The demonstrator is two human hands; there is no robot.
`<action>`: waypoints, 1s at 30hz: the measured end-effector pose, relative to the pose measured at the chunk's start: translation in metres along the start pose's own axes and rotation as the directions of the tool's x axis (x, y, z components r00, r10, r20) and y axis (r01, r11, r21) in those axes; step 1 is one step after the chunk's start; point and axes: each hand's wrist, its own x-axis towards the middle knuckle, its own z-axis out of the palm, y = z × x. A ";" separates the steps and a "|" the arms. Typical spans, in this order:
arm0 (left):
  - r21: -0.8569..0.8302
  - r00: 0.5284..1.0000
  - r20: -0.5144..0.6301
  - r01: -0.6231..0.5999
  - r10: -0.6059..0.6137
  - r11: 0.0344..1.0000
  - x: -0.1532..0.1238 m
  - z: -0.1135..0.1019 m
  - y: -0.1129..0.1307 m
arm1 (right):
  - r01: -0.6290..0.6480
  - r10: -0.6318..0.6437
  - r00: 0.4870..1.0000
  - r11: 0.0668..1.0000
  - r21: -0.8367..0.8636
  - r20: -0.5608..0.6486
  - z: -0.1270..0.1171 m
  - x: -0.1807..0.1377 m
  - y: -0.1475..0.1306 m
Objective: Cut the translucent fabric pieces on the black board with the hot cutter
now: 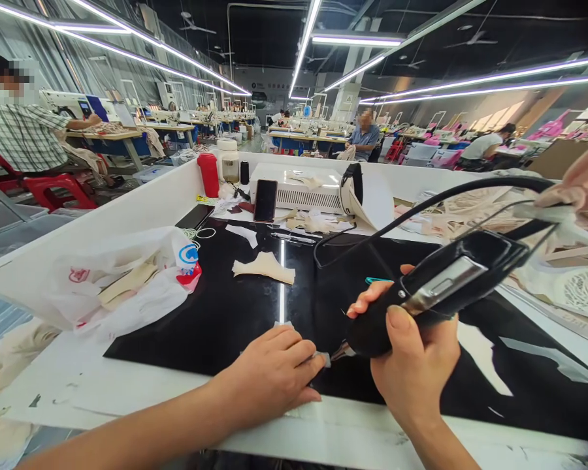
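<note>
My right hand is wrapped round a black corded hand tool, its metal tip pointing down and left at the black glossy mat. My left hand lies on the mat with fingers curled, pinching a small pale grey piece right at the tool's tip. The tool's black cable arcs away to the right. A cream fabric piece lies on the mat farther back.
A white plastic bag with fabric pieces sits at the left. Behind stand a red bottle, a phone leaning on a white box, and lace pieces at the right. Other people sit at sewing tables beyond.
</note>
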 end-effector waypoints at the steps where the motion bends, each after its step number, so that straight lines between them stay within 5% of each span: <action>1: 0.004 1.000 0.001 -0.002 0.002 1.000 0.000 0.000 0.000 | 0.007 -0.007 1.000 1.000 -0.002 -0.012 0.001 0.001 -0.001; 30: -0.016 1.000 0.008 0.006 -0.006 1.000 -0.001 0.002 0.000 | 0.013 -0.012 1.000 0.999 -0.043 0.011 0.005 -0.001 0.001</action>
